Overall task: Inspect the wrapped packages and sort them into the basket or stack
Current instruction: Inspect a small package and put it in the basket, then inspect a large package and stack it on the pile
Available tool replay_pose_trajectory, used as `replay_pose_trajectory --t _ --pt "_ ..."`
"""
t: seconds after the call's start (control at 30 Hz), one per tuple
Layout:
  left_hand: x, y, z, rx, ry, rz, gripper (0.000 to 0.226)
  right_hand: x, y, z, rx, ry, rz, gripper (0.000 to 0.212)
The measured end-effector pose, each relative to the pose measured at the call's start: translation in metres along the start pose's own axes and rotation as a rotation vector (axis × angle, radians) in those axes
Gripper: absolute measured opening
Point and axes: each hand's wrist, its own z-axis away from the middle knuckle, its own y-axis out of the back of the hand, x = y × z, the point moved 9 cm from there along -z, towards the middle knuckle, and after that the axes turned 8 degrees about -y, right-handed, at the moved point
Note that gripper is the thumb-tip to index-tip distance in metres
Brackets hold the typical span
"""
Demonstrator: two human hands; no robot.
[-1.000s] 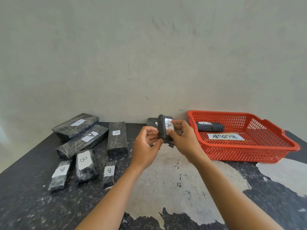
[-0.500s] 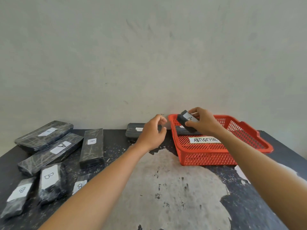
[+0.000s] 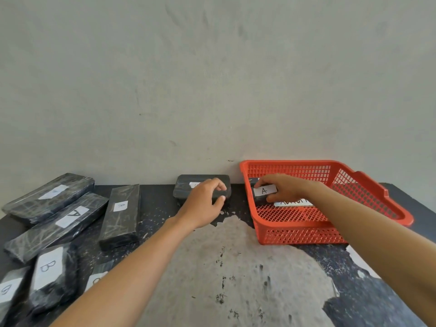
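My right hand (image 3: pixel 284 187) is inside the red basket (image 3: pixel 295 234), shut on a small black wrapped package marked A (image 3: pixel 264 191) held low over the basket floor. A white label reading ABNORMAL (image 3: pixel 292 202) lies in the basket, partly hidden by my wrist. My left hand (image 3: pixel 204 204) hovers with curled fingers over a black package (image 3: pixel 186 188) standing by the wall left of the basket; it holds nothing. Three long black packages marked A (image 3: pixel 120 215) lie at the left.
Smaller crumpled packages marked B (image 3: pixel 48 279) lie at the near left edge of the black table (image 3: pixel 377 303), whose paint is worn to grey in the middle. A bare grey wall stands right behind the table.
My right hand has carried the package marked A from above the basket's rim down into the basket. My left hand has stayed near the package by the wall.
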Motion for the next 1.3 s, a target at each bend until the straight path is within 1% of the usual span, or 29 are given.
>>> replay_pose_trajectory --t 0.07,0.13,0.27,0.33,0.4,0.5,0.63,0.7,0.77,0.9,0.97,1.03,1.1,1.2,1.3 --pt "0.0 -0.001 -0.001 0.002 0.0 -0.005 0.019 -0.002 -0.003 -0.002 0.043 0.027 0.05 0.045" --pt "0.0 -0.002 -0.001 0.004 0.005 -0.001 0.019 -0.004 -0.006 -0.003 0.067 0.03 0.031 0.042" --pt "0.003 0.0 0.0 0.01 0.017 -0.005 0.019 -0.002 -0.004 0.001 0.065 0.004 0.009 0.049" --pt "0.003 0.005 0.005 0.014 0.026 -0.008 0.019 -0.001 0.005 0.006 0.096 -0.028 -0.023 0.05" --pt "0.003 0.011 0.01 0.017 0.038 -0.012 0.019 -0.005 0.017 0.014 0.184 -0.055 -0.084 0.044" --pt "0.005 0.023 0.022 0.04 0.063 -0.02 0.019 -0.024 0.041 0.033 0.364 -0.059 -0.142 0.036" --pt "0.008 0.046 0.051 0.119 0.091 -0.004 0.019 -0.074 0.069 0.072 0.607 -0.031 -0.276 0.032" --pt "-0.001 0.058 0.07 0.171 0.133 0.026 0.017 -0.109 0.067 0.089 0.645 -0.008 -0.327 0.032" --pt "-0.012 0.071 0.089 0.221 0.175 0.039 0.015 -0.144 0.054 0.098 0.611 0.011 -0.323 0.033" --pt "-0.041 0.102 0.127 0.303 0.269 0.019 0.016 -0.202 0.012 0.095 0.49 0.039 -0.333 0.037" --pt "-0.058 0.119 0.144 0.365 0.323 0.019 0.018 -0.223 -0.013 0.085 0.41 0.024 -0.361 0.04" --pt "-0.074 0.133 0.159 0.431 0.369 0.024 0.02 -0.244 -0.038 0.073 0.332 -0.011 -0.398 0.048" --pt "-0.083 0.141 0.17 0.483 0.388 0.036 0.022 -0.263 -0.06 0.061 0.274 -0.063 -0.432 0.06" --pt "-0.093 0.152 0.18 0.552 0.405 0.046 0.025 -0.292 -0.083 0.043 0.201 -0.148 -0.39 0.077" --pt "-0.1 0.159 0.183 0.592 0.429 0.064 0.027 -0.314 -0.098 0.027 0.154 -0.189 -0.338 0.081"
